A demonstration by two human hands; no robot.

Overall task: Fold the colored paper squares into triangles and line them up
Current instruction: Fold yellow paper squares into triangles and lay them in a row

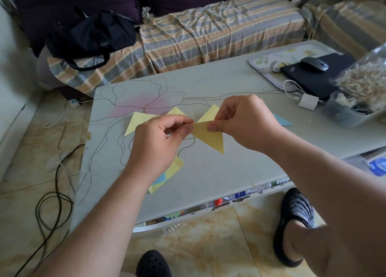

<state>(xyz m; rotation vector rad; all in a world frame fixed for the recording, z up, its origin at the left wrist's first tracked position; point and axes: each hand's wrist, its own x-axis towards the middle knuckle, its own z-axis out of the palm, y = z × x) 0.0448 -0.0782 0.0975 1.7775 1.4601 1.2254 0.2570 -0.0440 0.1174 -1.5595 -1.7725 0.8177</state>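
I hold a yellow folded paper triangle (210,138) in the air above the grey table (208,172). My left hand (160,139) pinches its left corner and my right hand (246,122) pinches its top edge. Behind my hands, pale yellow triangles (136,122) lie flat on the table, and another yellow point (210,114) shows between my hands. A small stack of yellow and blue paper squares (167,176) lies under my left wrist, partly hidden. A blue paper piece (282,121) lies to the right of my right hand.
At the table's far right stand a patterned tray (269,57), a black laptop (315,78) with a mouse (314,65), a white charger (308,101) and a plastic tub (351,111). A striped sofa (208,34) runs behind. Cables (54,203) lie on the floor at left.
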